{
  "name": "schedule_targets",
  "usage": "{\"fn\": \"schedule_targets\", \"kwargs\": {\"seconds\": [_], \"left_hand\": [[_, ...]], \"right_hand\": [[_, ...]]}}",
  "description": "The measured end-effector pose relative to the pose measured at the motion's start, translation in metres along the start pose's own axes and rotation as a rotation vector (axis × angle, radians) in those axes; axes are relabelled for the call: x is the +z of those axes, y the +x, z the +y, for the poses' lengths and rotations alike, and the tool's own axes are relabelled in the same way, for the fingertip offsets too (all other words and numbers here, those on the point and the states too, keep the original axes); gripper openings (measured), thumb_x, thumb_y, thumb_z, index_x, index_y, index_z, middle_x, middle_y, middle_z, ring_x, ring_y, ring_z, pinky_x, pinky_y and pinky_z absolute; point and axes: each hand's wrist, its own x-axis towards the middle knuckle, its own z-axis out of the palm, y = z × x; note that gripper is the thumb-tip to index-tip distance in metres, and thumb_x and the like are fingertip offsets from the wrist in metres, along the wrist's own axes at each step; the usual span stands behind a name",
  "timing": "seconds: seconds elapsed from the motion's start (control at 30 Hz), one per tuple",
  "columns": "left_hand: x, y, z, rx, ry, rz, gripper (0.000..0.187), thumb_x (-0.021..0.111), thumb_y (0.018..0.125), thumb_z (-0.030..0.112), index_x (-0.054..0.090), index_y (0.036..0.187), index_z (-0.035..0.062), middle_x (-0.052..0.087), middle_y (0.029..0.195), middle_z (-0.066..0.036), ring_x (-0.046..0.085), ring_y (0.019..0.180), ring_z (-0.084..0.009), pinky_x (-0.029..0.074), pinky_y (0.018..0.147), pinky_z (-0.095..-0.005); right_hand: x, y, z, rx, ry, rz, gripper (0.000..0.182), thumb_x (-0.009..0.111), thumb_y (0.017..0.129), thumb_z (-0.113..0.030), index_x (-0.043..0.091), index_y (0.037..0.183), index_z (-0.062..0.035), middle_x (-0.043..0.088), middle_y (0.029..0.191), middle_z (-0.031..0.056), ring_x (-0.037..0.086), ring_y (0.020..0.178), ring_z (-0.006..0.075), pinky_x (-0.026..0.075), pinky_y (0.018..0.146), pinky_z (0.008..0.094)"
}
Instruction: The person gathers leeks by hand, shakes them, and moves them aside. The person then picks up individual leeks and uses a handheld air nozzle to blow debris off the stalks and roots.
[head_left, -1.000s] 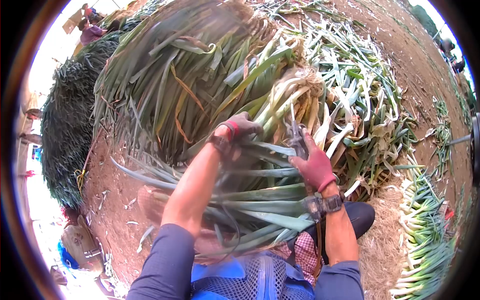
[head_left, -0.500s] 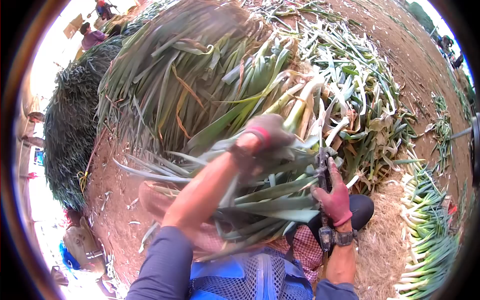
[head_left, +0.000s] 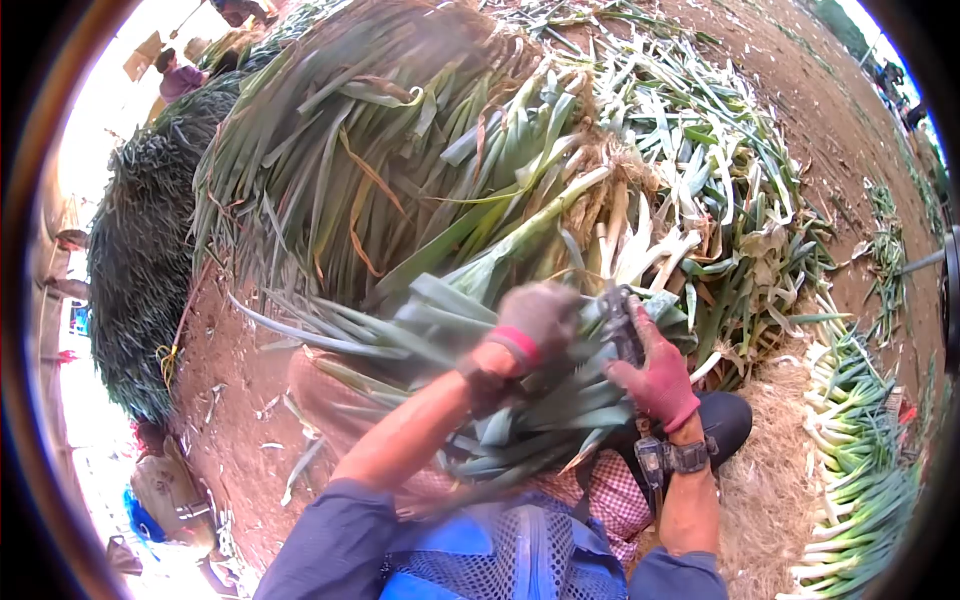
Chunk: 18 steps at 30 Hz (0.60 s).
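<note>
My left hand [head_left: 543, 322], in a dirty glove with a pink cuff, is blurred; its fingers look curled in, but what lies in them is hidden. Beneath it, long green onion leaves [head_left: 500, 425] spread across my lap. My right hand [head_left: 655, 375], in a red glove, grips a dark blow-gun-like tool [head_left: 622, 325] with a line running back along my wrist. Just beyond both hands, a thick green onion stalk [head_left: 530, 232] slants over the pile, its pale end toward the roots and trimmings.
A big heap of green onions [head_left: 330, 150] rises ahead, with stripped leaves [head_left: 700, 150] to its right. Finished-looking onions [head_left: 850, 450] lie in a row at right, beside dry root fibres [head_left: 765, 470]. Another person [head_left: 170, 490] is at lower left, one more [head_left: 180, 75] at upper left.
My left hand has moved down and slightly right, closer to my right hand. The tool has tilted left and its long nozzle no longer shows upright. The pale stalk near my left hand is gone from there.
</note>
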Motion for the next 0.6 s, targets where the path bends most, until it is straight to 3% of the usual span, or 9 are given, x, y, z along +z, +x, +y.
{"fn": "schedule_targets", "kwargs": {"seconds": [0.07,0.13,0.17,0.23,0.27,0.33,0.4,0.53,0.6], "left_hand": [[-0.014,0.020,-0.033,-0.083,0.204,0.268,0.023,0.064,0.091,0.028,0.073,0.105,0.0131,0.073,0.101,-0.015,0.070,0.094,-0.0372,0.055,0.085,-0.0488],[-0.029,0.033,-0.059,-0.119,0.375,0.488,0.025,0.066,0.090,0.030,0.075,0.106,0.0136,0.074,0.103,-0.014,0.071,0.098,-0.0369,0.055,0.088,-0.0491],[-0.033,0.040,-0.072,-0.120,0.369,0.491,0.025,0.066,0.090,0.030,0.075,0.106,0.0136,0.074,0.103,-0.014,0.071,0.098,-0.0369,0.055,0.088,-0.0491],[-0.040,0.046,-0.092,-0.432,0.241,0.026,0.037,0.070,0.089,0.037,0.077,0.119,0.0159,0.075,0.115,-0.014,0.071,0.108,-0.0362,0.055,0.093,-0.0474],[-0.039,0.047,-0.099,-0.432,0.238,0.023,0.037,0.070,0.089,0.037,0.077,0.119,0.0159,0.075,0.115,-0.014,0.071,0.108,-0.0362,0.055,0.093,-0.0474],[-0.050,0.048,-0.095,-0.555,0.055,0.024,0.035,0.068,0.090,0.039,0.079,0.113,0.0145,0.077,0.112,-0.015,0.072,0.108,-0.0363,0.054,0.094,-0.0475],[-0.049,0.051,-0.105,-0.539,0.017,0.074,0.037,0.067,0.092,0.042,0.080,0.111,0.0133,0.077,0.109,-0.017,0.072,0.107,-0.0368,0.054,0.094,-0.0474],[-0.053,0.056,-0.118,-0.598,-0.046,0.080,0.043,0.067,0.094,0.048,0.079,0.111,0.0109,0.076,0.109,-0.019,0.071,0.107,-0.0374,0.053,0.095,-0.0476],[-0.052,0.058,-0.122,-0.616,-0.044,0.072,0.044,0.067,0.094,0.050,0.079,0.110,0.0109,0.077,0.107,-0.019,0.071,0.107,-0.0374,0.053,0.094,-0.0472]], "right_hand": [[0.007,0.003,-0.005,-0.017,-0.027,-0.031,0.095,0.079,0.080,-0.033,0.038,0.160,-0.0029,0.067,0.129,0.0293,0.069,0.116,0.0389,0.053,0.101,0.0406],[0.012,0.011,-0.007,0.120,-0.089,-0.017,0.094,0.080,0.082,-0.029,0.038,0.161,-0.0034,0.069,0.129,0.0223,0.070,0.110,0.0268,0.053,0.099,0.0358],[0.015,0.013,-0.005,-0.025,-0.153,0.049,0.094,0.080,0.082,-0.030,0.037,0.161,-0.0040,0.068,0.132,0.0257,0.070,0.118,0.0322,0.052,0.101,0.0374],[0.019,0.013,-0.019,-0.061,-0.122,-0.051,0.095,0.080,0.081,-0.034,0.038,0.161,-0.0045,0.069,0.129,0.0263,0.069,0.117,0.0367,0.053,0.100,0.0393],[0.023,0.012,-0.027,-0.095,-0.083,-0.144,0.096,0.079,0.080,-0.037,0.038,0.161,-0.0049,0.069,0.126,0.0270,0.069,0.116,0.0411,0.053,0.099,0.0412],[0.032,0.018,-0.036,-0.061,-0.117,-0.172,0.097,0.078,0.081,-0.039,0.037,0.161,-0.0060,0.069,0.126,0.0271,0.069,0.116,0.0422,0.054,0.098,0.0421],[0.041,0.031,-0.033,0.081,-0.193,-0.173,0.096,0.078,0.082,-0.040,0.036,0.162,-0.0084,0.069,0.125,0.0284,0.068,0.115,0.0439,0.054,0.098,0.0434],[0.060,0.036,-0.037,-0.088,-0.116,-0.202,0.097,0.077,0.082,-0.041,0.035,0.162,-0.0073,0.069,0.121,0.0301,0.069,0.109,0.0465,0.054,0.096,0.0463],[0.058,0.051,-0.043,0.043,-0.131,-0.211,0.097,0.076,0.082,-0.042,0.034,0.162,-0.0069,0.070,0.119,0.0307,0.069,0.107,0.0476,0.054,0.096,0.0468]]}}
